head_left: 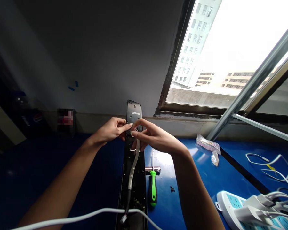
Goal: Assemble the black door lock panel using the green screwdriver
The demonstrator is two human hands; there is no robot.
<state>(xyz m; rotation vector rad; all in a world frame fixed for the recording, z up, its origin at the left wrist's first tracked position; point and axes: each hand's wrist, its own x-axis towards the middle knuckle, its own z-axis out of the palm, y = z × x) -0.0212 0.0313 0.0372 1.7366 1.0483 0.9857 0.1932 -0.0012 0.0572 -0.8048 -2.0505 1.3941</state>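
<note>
A long black panel (133,111) lies lengthwise on the blue table (194,179), its far end raised toward the wall. My left hand (110,129) grips the panel's left edge near the top, fingers curled. My right hand (151,135) pinches the upper end of a pale flat ribbon cable (132,171) against the panel's middle. The cable runs down the panel to a dark wire with a small white connector (124,219) at the bottom.
A green-handled screwdriver (153,188) and a metal tool lie right of the panel, with small black screws (172,189) nearby. Plastic bags (208,145) sit by the window sill. A white power strip (232,204) with plugs and white cables fills the lower right. A white cord (81,217) crosses the foreground.
</note>
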